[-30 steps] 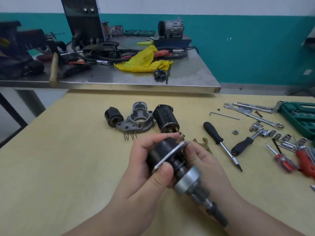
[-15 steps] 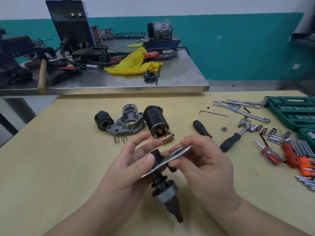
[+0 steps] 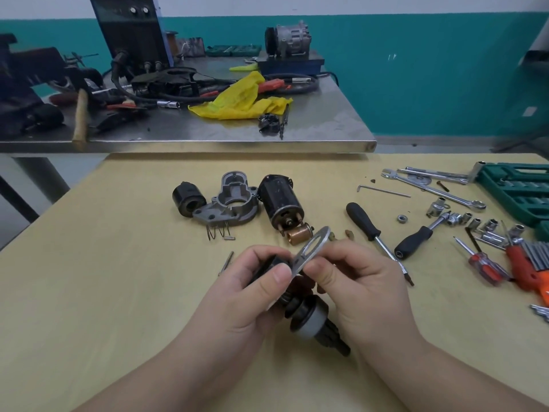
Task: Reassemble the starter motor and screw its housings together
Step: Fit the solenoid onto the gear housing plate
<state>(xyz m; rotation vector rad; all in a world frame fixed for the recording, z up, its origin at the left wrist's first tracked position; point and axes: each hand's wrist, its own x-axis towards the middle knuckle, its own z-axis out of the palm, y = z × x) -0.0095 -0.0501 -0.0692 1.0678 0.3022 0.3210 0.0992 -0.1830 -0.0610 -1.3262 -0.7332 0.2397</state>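
I hold the drive shaft [image 3: 309,319] in my left hand [image 3: 252,292], fingers curled round its dark upper end, thumb pressed on the plate [image 3: 309,254]. My right hand [image 3: 356,281] pinches the plate's edge between thumb and forefinger. The plate stands tilted across the shaft, its upper end rising past my fingertips; the gear end points down toward my wrists.

Just beyond my fingers lie the motor body [image 3: 279,202], the grey housing [image 3: 231,203] and the black cap [image 3: 187,199] on the table [image 3: 89,292], with a spring [image 3: 217,231] in front of the housing and a copper sleeve [image 3: 298,234] near the plate's tip.

My worry is the tilt. If I push the plate down crooked it could bind on the shaft or seat the wrong way round, and the housings would not close flush later. My pinch is only on the thin rim, so a slip could drop the plate onto the loose spring and the pin [image 3: 225,263] left of my fingers, scattering them.
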